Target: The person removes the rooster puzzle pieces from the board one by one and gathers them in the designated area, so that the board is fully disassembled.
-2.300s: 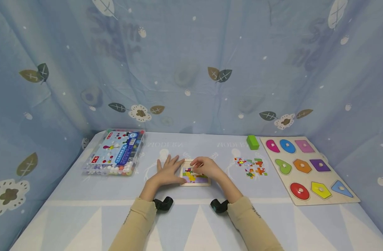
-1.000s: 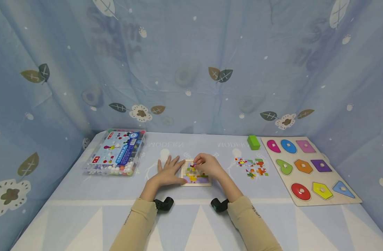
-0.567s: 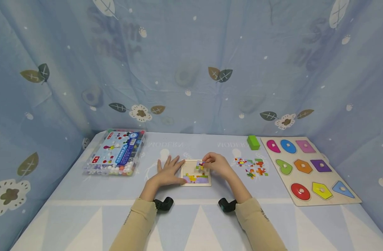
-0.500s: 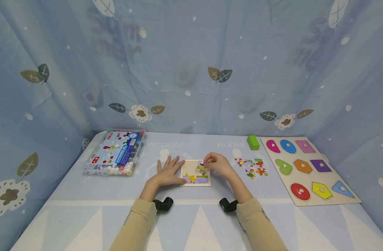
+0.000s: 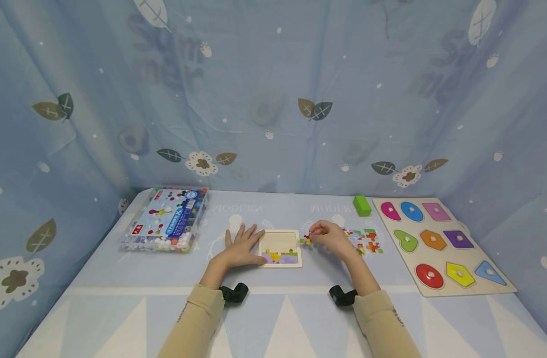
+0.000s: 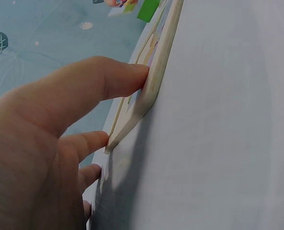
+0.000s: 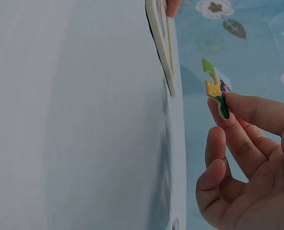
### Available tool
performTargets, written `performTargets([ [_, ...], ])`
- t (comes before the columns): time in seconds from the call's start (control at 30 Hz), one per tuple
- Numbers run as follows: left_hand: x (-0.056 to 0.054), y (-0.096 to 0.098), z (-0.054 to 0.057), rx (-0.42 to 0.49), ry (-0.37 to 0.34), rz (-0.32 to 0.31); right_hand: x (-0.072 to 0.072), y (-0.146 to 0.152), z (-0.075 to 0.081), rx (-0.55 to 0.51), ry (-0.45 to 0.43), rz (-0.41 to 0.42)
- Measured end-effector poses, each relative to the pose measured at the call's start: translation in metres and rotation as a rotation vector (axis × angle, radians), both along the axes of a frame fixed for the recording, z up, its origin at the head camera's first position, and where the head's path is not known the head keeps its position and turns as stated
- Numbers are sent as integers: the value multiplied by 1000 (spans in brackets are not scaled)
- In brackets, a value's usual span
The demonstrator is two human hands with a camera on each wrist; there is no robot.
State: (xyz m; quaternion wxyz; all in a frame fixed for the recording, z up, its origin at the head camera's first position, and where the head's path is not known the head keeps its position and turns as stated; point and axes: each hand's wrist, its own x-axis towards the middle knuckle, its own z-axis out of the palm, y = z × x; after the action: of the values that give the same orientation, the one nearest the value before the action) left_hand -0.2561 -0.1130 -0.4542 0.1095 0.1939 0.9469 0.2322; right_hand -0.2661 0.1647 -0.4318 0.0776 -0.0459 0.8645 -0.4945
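A wooden puzzle frame [image 5: 279,241] lies mid-table, its lower part filled with a yellow and purple picture and its upper part bare wood. My left hand [image 5: 239,247] spreads flat at its left side, thumb on the lower left corner; the left wrist view shows the thumb [image 6: 125,79] on the rim. To the right of the frame, my right hand [image 5: 333,239] pinches a jigsaw piece [image 7: 217,91] between thumb and fingers, held up off the table. That piece is yellow, green and dark blue. Behind this hand lie several loose jigsaw pieces [image 5: 371,241], partly hidden.
A clear plastic case [image 5: 166,216] of coloured beads stands at the back left. At the back right are a green block [image 5: 362,205] and a wooden shape board [image 5: 439,243] with knobbed pieces. A blue patterned curtain [image 5: 273,99] closes off the back.
My right hand has lifted the jigsaw piece out from over the frame and carried it right, towards the loose pieces. The left hand has stayed in place on the frame.
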Motion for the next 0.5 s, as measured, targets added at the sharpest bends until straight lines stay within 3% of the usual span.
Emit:
performTargets([
  [0.5,0,0,0,-3,-3,-2,3,49,3,0,-2,-26],
])
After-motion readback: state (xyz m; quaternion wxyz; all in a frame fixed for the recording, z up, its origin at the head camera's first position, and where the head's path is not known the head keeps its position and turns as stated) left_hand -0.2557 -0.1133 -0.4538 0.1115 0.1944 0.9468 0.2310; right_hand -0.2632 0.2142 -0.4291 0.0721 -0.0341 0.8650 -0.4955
